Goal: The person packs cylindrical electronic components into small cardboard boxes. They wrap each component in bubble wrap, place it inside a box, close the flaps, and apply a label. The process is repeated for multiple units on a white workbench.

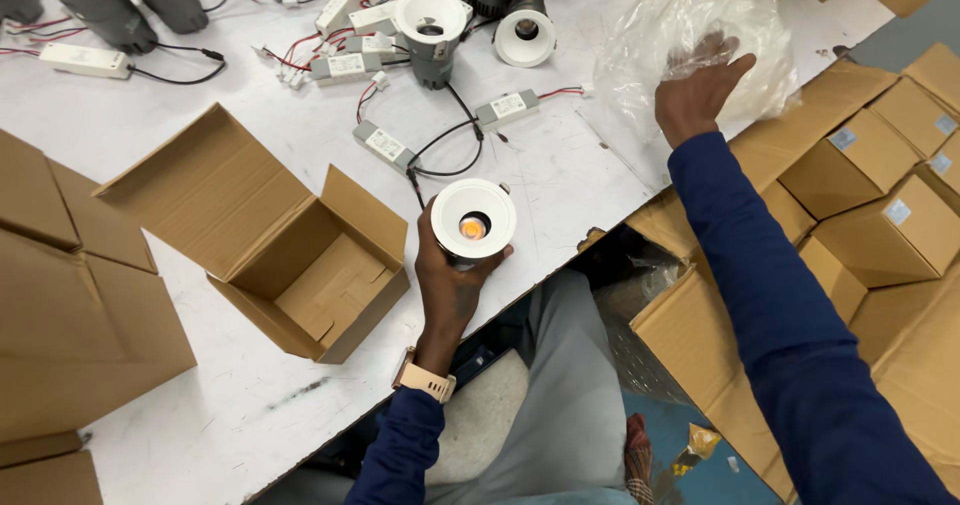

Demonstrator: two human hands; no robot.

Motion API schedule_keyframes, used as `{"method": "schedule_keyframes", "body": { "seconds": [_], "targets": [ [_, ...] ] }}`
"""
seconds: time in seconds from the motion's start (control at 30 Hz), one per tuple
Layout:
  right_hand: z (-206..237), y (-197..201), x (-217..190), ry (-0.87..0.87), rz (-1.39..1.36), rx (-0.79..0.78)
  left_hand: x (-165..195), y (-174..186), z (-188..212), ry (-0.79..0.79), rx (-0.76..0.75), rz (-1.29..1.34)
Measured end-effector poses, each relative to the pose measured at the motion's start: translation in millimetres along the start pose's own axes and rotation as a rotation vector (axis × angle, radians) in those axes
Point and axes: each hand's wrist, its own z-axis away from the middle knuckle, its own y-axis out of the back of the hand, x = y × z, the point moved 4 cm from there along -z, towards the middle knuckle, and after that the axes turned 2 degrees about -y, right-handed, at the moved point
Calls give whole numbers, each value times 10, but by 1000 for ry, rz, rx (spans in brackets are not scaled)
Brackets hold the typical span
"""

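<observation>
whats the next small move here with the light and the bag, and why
Probably lift the clear plastic bag toward the downlight. The right hand already rests on the bag at the table's far edge, the left hand holds the white round light bare, and an open cardboard box sits beside it.

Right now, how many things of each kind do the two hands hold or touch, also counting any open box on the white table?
White round downlight with an amber centre, in the left hand: 1
Clear crumpled plastic bag, at the right hand: 1
Open brown cardboard box, on the white table: 1
Total: 3
</observation>
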Motion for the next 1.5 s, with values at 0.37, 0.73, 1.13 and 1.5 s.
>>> {"method": "schedule_keyframes", "body": {
  "seconds": [0.37, 0.73, 1.13, 1.5],
  "targets": [
    [-160, -386, 150, -36, -382, -118, -30, -45, 55, -13, -27, -37],
    [123, 721, 344, 93, -1466, 94, -108, -11, 27, -88, 146, -51],
    [463, 946, 306, 68, -1519, -111, -146, -78, 54, -92, 122, -134],
    [684, 981, 102, 136, -1397, -228, 289, -1110, 777, -961, -266, -820]
  ]
}}
